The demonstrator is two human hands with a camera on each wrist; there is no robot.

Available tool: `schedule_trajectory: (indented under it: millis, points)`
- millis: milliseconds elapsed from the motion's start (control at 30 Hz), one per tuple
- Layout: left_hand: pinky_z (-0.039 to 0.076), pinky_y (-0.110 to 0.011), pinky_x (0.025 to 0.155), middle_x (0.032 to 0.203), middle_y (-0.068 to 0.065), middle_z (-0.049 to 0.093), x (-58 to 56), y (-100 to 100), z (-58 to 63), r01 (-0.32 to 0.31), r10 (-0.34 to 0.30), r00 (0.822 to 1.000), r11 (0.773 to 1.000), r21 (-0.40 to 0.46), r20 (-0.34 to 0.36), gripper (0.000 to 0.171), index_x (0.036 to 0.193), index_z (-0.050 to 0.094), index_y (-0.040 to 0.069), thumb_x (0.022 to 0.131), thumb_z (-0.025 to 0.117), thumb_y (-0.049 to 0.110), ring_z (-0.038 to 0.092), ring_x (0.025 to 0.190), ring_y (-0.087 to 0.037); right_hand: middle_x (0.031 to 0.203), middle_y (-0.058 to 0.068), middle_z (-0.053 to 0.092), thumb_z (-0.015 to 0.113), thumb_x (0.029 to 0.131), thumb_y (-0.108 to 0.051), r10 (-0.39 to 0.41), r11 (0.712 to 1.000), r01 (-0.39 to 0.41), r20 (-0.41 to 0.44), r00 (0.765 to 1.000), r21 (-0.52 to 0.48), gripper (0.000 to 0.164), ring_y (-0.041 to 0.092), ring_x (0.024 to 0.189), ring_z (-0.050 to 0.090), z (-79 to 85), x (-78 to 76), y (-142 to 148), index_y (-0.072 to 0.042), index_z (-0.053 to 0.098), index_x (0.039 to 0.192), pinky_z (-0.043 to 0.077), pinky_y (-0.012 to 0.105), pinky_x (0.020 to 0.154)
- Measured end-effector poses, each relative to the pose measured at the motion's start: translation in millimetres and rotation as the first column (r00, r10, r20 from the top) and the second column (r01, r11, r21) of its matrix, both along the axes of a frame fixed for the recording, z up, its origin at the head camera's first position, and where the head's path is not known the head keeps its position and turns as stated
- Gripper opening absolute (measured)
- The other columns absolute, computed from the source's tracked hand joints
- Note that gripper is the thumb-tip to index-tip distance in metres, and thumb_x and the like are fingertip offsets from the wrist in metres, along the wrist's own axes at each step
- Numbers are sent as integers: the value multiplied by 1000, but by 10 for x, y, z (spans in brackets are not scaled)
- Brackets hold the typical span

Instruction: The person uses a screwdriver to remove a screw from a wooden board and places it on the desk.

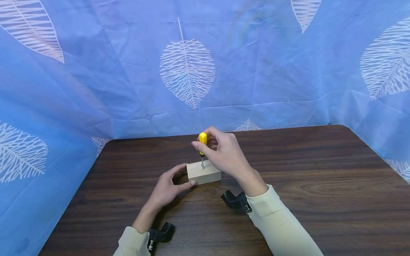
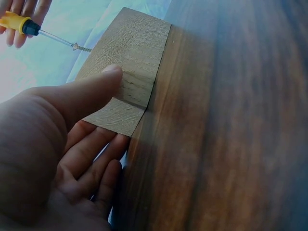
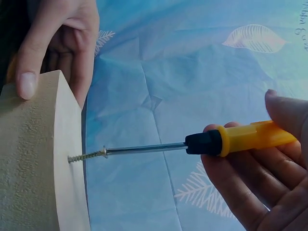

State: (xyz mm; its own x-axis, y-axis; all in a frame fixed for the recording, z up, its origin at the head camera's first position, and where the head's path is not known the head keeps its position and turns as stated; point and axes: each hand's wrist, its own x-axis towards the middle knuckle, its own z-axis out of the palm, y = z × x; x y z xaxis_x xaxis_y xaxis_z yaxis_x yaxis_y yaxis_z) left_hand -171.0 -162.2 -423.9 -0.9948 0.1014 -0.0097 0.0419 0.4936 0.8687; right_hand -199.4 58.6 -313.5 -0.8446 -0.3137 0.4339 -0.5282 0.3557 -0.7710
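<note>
A pale wooden block (image 1: 204, 178) lies on the dark table. My left hand (image 1: 166, 188) holds its left end, thumb on the near side and fingers on the far side. In the left wrist view, the thumb (image 2: 91, 96) presses the block's face (image 2: 130, 53). A screw (image 3: 86, 156) stands in the top of the block, with much of its thread showing. The tip of a yellow screwdriver (image 3: 250, 137) with a black collar meets the screw head. My right hand (image 1: 225, 153) holds the handle from above, its fingers curled around it; the thumb looks lifted slightly off in the right wrist view.
The brown wood-grain table (image 1: 320, 185) extends around the block. Behind it hangs a blue cloth (image 1: 256, 71) with white leaf prints. Black wrist mounts (image 1: 235, 200) hang beside both cream sleeves (image 1: 282, 220).
</note>
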Motion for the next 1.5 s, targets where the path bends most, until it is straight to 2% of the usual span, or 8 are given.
schedule_trajectory:
  millis: [233, 367, 533, 800, 1000, 1133, 1367, 1500]
  points:
    - [41, -66, 121, 148, -4, 68, -11, 1, 21, 12, -12, 1000, 1000, 10, -4, 61, 150, 64, 23, 94, 87, 30, 59, 143, -32, 97, 3, 81, 78, 101, -22, -2, 999, 4, -45, 999, 45, 14, 14, 90, 80, 31, 5, 12, -11, 74, 108, 67, 34, 85]
    - [41, -66, 121, 148, -4, 68, -9, 5, 14, 8, -8, 1000, 1000, 7, 5, 61, 150, 64, 23, 94, 87, 31, 59, 144, -32, 101, 2, 81, 75, 104, -23, 33, 997, -33, -1, 999, 68, 11, 14, 94, 79, 48, 6, 31, -14, 74, 110, 66, 36, 87]
    - [40, -66, 121, 148, -4, 68, 5, 15, -3, -4, 4, 1000, 1000, 6, 13, 61, 150, 63, 23, 94, 87, 31, 58, 144, -32, 99, 2, 79, 75, 104, -28, 21, 997, -24, 40, 999, 70, 15, 13, 94, 78, 24, -6, 40, -15, 73, 111, 66, 37, 90]
    - [42, -65, 120, 148, -5, 68, 15, 20, -5, -4, 4, 1000, 1000, 19, 7, 62, 150, 63, 22, 94, 87, 30, 59, 143, -32, 96, 2, 81, 75, 104, -26, 5, 999, -6, 15, 1000, 45, 13, 14, 92, 79, 9, 0, 39, -15, 72, 108, 63, 36, 79]
    - [43, -64, 120, 147, -5, 69, 2, 7, -9, -1, 1, 1000, 1000, 15, -3, 62, 150, 63, 21, 93, 87, 29, 60, 142, -32, 108, 1, 83, 65, 110, -24, 43, 997, -48, 67, 997, 62, 12, 18, 99, 79, 36, -3, 34, -13, 70, 114, 64, 38, 87]
    - [43, -65, 120, 148, -5, 68, 2, 8, -8, -7, 7, 1000, 1000, 5, 3, 63, 151, 63, 21, 93, 87, 30, 60, 142, -32, 111, 3, 82, 64, 110, -25, 54, 996, -60, 92, 994, 68, 14, 21, 105, 79, 43, -4, 42, -13, 69, 117, 64, 41, 91]
    - [43, -65, 119, 148, -5, 68, 12, 10, -13, -12, 12, 1000, 1000, 0, 8, 63, 150, 63, 22, 93, 87, 31, 59, 143, -33, 95, 0, 78, 73, 105, -33, -2, 996, -2, 47, 999, 85, 15, 15, 86, 74, 32, 1, 36, -19, 74, 109, 60, 35, 78]
    - [43, -64, 120, 147, -4, 69, 9, 6, -9, -5, 5, 1000, 1000, 10, -1, 62, 150, 63, 21, 93, 87, 30, 60, 142, -32, 93, -2, 78, 72, 106, -32, 7, 994, -11, 36, 999, 110, 12, 16, 81, 69, 43, 7, 34, -20, 75, 109, 56, 35, 74]
